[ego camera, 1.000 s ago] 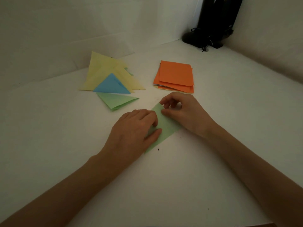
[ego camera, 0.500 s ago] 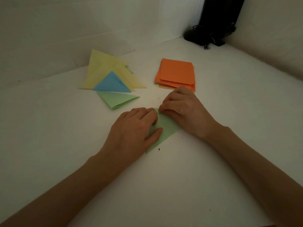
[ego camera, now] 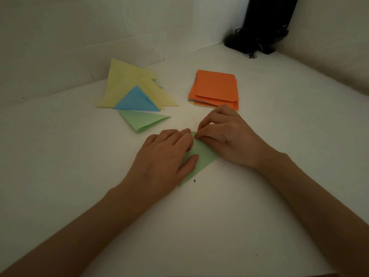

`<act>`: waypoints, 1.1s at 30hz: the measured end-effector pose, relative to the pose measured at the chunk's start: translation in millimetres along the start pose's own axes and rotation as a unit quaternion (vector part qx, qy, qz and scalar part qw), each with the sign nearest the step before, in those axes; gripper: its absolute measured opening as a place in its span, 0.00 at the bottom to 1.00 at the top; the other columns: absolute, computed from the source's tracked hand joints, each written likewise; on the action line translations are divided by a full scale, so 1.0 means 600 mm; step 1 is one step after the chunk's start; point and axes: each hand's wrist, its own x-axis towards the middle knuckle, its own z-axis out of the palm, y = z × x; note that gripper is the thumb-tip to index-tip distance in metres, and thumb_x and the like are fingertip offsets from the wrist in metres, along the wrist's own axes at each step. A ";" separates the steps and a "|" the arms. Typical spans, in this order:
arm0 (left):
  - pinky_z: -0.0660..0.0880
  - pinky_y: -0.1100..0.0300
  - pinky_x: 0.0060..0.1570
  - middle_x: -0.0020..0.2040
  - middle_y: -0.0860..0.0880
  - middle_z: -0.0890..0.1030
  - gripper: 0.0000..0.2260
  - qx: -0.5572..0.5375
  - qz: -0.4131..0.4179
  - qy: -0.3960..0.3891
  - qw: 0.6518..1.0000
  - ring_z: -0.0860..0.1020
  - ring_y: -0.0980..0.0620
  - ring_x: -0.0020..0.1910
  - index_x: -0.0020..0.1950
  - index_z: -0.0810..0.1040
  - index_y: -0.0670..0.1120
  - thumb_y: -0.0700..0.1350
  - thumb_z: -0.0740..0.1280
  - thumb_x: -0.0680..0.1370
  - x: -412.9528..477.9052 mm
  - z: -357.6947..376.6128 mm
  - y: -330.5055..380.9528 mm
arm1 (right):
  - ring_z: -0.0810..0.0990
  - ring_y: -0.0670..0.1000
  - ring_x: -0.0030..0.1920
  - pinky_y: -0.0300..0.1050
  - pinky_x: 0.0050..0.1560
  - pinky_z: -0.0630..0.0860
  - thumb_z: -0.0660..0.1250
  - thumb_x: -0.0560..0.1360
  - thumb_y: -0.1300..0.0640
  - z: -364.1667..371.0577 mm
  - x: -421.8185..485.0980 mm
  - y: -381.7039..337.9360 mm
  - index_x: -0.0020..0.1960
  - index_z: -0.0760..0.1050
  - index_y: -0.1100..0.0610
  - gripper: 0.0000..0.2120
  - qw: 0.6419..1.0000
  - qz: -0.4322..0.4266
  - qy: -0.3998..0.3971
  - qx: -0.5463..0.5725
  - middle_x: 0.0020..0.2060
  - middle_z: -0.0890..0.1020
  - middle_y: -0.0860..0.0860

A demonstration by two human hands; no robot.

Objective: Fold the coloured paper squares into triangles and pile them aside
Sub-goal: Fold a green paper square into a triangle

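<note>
Green paper (ego camera: 203,157) — right hand (ego camera: 229,140) reached corner.

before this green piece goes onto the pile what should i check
1. The green paper is folded into a triangle: ok, the visible part is triangular.
2. Its crease is pressed flat: cannot tell, both hands cover it.
3. The left hand presses the sheet down: ok.
4. The right hand pinches the far corner: ok.
5. The pile of triangles lies at the far left with bare table between: ok.
6. The orange stack is apart from the right hand: cannot tell, they overlap in this view.
</note>
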 end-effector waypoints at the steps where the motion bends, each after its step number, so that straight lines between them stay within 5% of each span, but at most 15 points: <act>1: 0.72 0.55 0.48 0.57 0.49 0.80 0.13 0.003 0.003 0.000 1.000 0.78 0.46 0.54 0.46 0.73 0.48 0.55 0.56 0.75 0.001 -0.001 0.000 | 0.74 0.52 0.47 0.48 0.50 0.70 0.62 0.75 0.58 -0.003 -0.003 0.001 0.49 0.83 0.58 0.12 1.000 0.016 -0.001 0.018 0.44 0.82 0.51; 5: 0.74 0.56 0.46 0.55 0.49 0.81 0.13 0.013 0.016 0.002 1.000 0.79 0.46 0.53 0.48 0.74 0.47 0.55 0.56 0.76 0.002 -0.003 -0.001 | 0.76 0.56 0.47 0.51 0.49 0.72 0.57 0.71 0.62 -0.004 -0.007 -0.003 0.55 0.81 0.57 0.18 0.999 0.030 -0.005 -0.015 0.45 0.82 0.52; 12: 0.74 0.57 0.45 0.57 0.48 0.81 0.15 0.025 0.020 -0.005 0.999 0.79 0.46 0.53 0.50 0.75 0.46 0.54 0.56 0.77 0.000 -0.004 0.000 | 0.73 0.54 0.49 0.45 0.49 0.64 0.56 0.69 0.61 -0.007 -0.007 -0.009 0.47 0.84 0.57 0.18 0.995 0.018 0.018 -0.091 0.43 0.82 0.51; 15: 0.74 0.56 0.46 0.56 0.48 0.81 0.14 0.023 0.017 0.000 1.000 0.79 0.46 0.53 0.49 0.75 0.46 0.54 0.56 0.76 -0.001 -0.004 0.002 | 0.73 0.53 0.49 0.42 0.51 0.62 0.55 0.69 0.59 -0.014 -0.017 -0.009 0.42 0.83 0.57 0.16 0.995 0.080 0.042 -0.039 0.42 0.81 0.49; 21: 0.65 0.58 0.39 0.42 0.52 0.74 0.15 0.003 -0.005 0.020 1.000 0.73 0.50 0.40 0.43 0.70 0.48 0.60 0.58 0.73 0.008 -0.007 0.007 | 0.68 0.50 0.51 0.45 0.53 0.67 0.64 0.72 0.44 0.016 -0.001 -0.032 0.48 0.80 0.56 0.17 0.971 0.235 0.035 0.008 0.44 0.76 0.49; 25: 0.66 0.59 0.38 0.41 0.53 0.74 0.15 -0.087 -0.056 0.041 0.994 0.71 0.53 0.39 0.43 0.72 0.48 0.59 0.59 0.74 0.011 -0.012 -0.001 | 0.69 0.51 0.50 0.45 0.53 0.67 0.70 0.72 0.52 0.019 0.010 -0.050 0.44 0.76 0.54 0.06 0.967 0.237 0.017 0.090 0.45 0.76 0.49; 28: 0.68 0.67 0.44 0.44 0.53 0.78 0.08 -0.231 -0.126 0.046 0.964 0.75 0.56 0.45 0.47 0.74 0.48 0.52 0.66 0.75 0.016 -0.016 -0.014 | 0.70 0.46 0.50 0.32 0.51 0.64 0.70 0.73 0.56 0.008 0.011 -0.061 0.43 0.74 0.52 0.04 0.947 0.265 -0.008 0.180 0.44 0.76 0.45; 30: 0.66 0.74 0.46 0.44 0.52 0.79 0.06 -0.240 -0.122 0.040 0.962 0.75 0.57 0.45 0.50 0.77 0.48 0.48 0.68 0.75 0.018 -0.017 -0.018 | 0.72 0.41 0.47 0.27 0.48 0.64 0.69 0.74 0.57 0.000 0.012 -0.067 0.43 0.76 0.51 0.03 0.933 0.274 -0.009 0.233 0.42 0.77 0.43; 33: 0.66 0.70 0.45 0.40 0.52 0.78 0.06 -0.244 -0.100 0.040 0.964 0.73 0.58 0.42 0.44 0.79 0.48 0.48 0.66 0.72 0.019 -0.020 -0.019 | 0.75 0.40 0.45 0.28 0.47 0.65 0.69 0.73 0.58 -0.004 0.010 -0.072 0.43 0.77 0.51 0.03 0.927 0.265 0.007 0.267 0.41 0.80 0.44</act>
